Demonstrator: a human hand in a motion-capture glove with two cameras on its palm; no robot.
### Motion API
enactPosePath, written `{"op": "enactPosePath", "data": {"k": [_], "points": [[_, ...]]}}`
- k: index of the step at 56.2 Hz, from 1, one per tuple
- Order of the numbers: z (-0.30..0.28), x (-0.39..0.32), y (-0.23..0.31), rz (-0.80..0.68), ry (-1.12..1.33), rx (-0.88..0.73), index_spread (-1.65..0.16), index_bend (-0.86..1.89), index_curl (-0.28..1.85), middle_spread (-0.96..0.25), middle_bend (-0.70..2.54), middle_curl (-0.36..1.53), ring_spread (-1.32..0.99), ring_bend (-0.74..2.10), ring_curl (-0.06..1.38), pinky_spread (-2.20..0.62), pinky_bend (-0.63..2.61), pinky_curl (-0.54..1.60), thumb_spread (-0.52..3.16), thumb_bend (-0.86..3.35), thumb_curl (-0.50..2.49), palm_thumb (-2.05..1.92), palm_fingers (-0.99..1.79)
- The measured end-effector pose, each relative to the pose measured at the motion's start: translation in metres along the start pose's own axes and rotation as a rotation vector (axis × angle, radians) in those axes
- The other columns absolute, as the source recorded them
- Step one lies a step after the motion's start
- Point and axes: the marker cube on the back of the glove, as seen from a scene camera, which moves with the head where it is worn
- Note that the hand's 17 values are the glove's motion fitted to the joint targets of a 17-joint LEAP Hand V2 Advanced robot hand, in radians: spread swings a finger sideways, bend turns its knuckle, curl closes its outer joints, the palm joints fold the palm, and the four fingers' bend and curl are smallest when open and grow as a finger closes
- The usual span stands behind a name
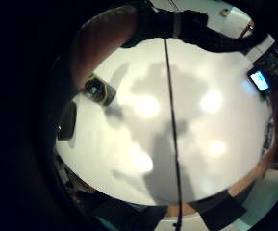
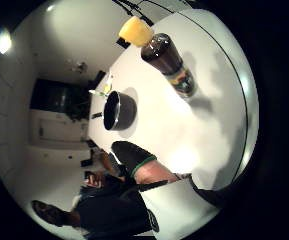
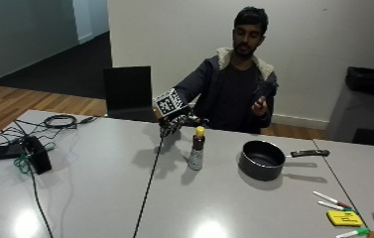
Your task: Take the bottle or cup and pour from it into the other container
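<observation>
In the outside view a dark brown bottle with a yellow cap stands upright near the middle of the grey table. A black saucepan sits to its right, handle pointing right. My gloved right hand hovers above the table just left of and behind the bottle, fingers hanging relaxed and holding nothing. In the thumb side palm view the bottle and the saucepan stand apart on the table, neither touched. The little finger side palm view has bare tabletop under the palm.
A black box with cables lies at the table's left; it also shows as the black box. Markers and a yellow block lie at the front right. A black chair stands behind the table.
</observation>
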Motion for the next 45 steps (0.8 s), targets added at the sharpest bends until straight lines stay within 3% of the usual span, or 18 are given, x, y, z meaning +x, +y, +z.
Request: {"op": "enactPosePath", "data": {"k": [4, 19, 28, 45], "points": [[0.014, 0.003, -0.006, 0.114, -0.090, -0.062, -0.32, 0.14, 0.23, 0.13, 0.22, 0.33, 0.25, 0.20, 0.19, 0.37, 0.71, 0.37, 0.79, -0.02, 0.35, 0.27, 0.10], [0.064, -0.004, -0.051, 0.130, -0.532, 0.002, -0.28, 0.12, 0.22, 0.14, 0.23, 0.34, 0.25, 0.26, 0.23, 0.38, 0.68, 0.35, 0.79, -0.03, 0.37, 0.39, 0.19], [0.090, -0.008, -0.054, 0.137, -0.692, 0.054, -0.26, 0.10, 0.21, 0.11, 0.24, 0.34, 0.22, 0.42, 0.28, 0.35, 0.64, 0.34, 0.79, -0.02, 0.38, 0.48, 0.41], [0.113, -0.011, -0.064, 0.143, -0.778, 0.210, -0.29, 0.11, 0.23, -0.11, 0.31, 0.37, -0.03, 0.64, 0.35, 0.21, 0.45, 0.30, 0.75, 0.02, 0.43, 0.80, 0.96]]}}
